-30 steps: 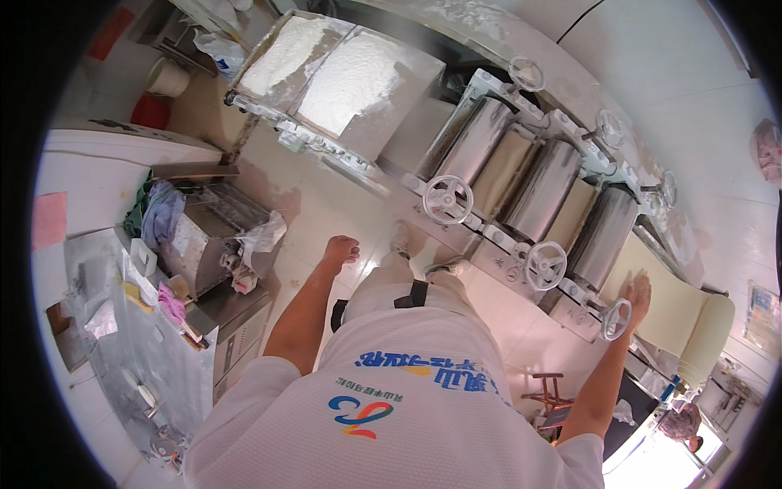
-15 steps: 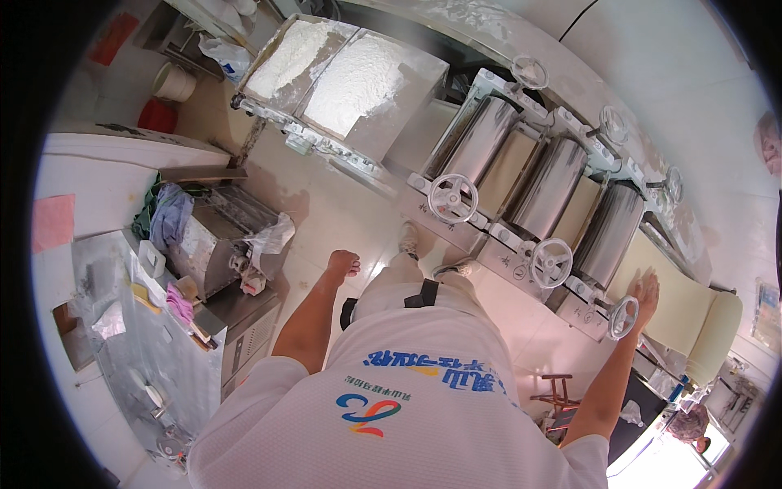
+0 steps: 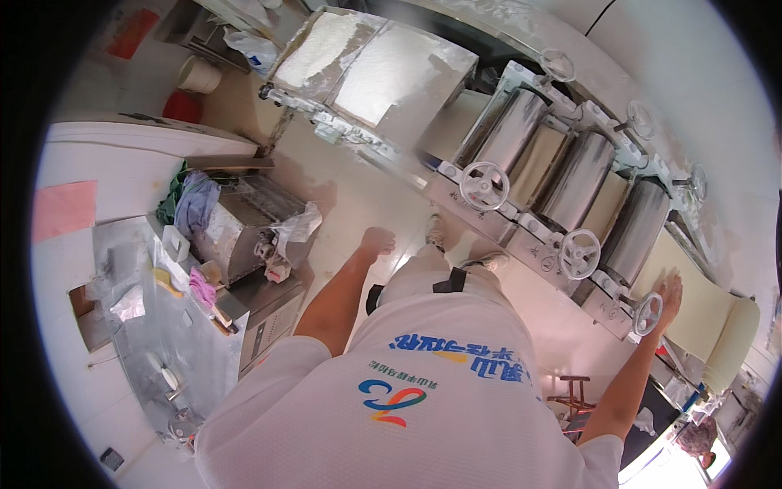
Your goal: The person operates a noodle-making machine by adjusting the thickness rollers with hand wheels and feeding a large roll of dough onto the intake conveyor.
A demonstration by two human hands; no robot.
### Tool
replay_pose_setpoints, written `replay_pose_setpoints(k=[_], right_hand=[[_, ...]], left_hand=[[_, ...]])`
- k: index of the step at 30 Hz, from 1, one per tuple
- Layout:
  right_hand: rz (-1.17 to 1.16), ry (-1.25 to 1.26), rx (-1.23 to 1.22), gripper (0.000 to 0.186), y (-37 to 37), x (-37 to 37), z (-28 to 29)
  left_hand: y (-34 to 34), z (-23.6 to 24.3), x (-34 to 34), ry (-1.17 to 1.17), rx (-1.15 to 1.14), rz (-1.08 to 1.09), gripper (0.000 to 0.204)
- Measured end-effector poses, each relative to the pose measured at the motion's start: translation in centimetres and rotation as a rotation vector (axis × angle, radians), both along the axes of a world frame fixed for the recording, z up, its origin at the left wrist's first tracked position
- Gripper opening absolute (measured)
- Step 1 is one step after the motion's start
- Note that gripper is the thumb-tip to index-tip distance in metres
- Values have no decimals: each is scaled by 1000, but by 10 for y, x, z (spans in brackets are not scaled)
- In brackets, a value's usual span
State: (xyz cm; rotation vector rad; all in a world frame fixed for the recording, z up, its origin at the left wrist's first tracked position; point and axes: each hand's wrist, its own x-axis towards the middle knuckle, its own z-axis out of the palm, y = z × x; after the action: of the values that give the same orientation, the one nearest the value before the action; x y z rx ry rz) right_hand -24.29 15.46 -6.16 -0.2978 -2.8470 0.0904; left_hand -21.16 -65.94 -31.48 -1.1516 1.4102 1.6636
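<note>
Holding the right hand (image 3: 669, 300) out at three o'clock, fingers straight and flat over the pale dough sheet (image 3: 702, 314), gripping nothing visible but leaving actual contact uncertain. Hanging the left hand (image 3: 378, 242) near the dial's centre, loosely curled above the tiled floor (image 3: 346, 216), appearing too blurred for telling a pinch from an empty curl. Seeing the dough sheet lying between the endmost steel roller (image 3: 639, 232), just above three o'clock, and a wound dough roll (image 3: 737, 346) at half past three. Probably risking most beside that steel roller: catching fingertips in case of rotation, though showing no clear sign of turning or standing idle. Possibly nudging the spoked handwheel (image 3: 648, 314), just beside the right wrist, by a careless shift of the forearm, thereby altering the roller setting. Perhaps also denting, tearing or skewing the dough sheet through uneven palm pressure, thus winding crookedly.
</note>
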Motion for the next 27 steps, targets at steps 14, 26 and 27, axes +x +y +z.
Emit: replay_pose_setpoints(k=[14, 26, 27], right_hand=[[-60, -14, 54, 43, -27, -13, 21], [-130, -19, 21, 46, -33, -3, 22], [-122, -28, 44, 46, -33, -4, 20]], left_hand=[[-22, 3, 6, 13, 77, -141, 22], [-13, 22, 14, -12, -17, -211, 17], [-14, 20, 17, -6, -22, -202, 17]])
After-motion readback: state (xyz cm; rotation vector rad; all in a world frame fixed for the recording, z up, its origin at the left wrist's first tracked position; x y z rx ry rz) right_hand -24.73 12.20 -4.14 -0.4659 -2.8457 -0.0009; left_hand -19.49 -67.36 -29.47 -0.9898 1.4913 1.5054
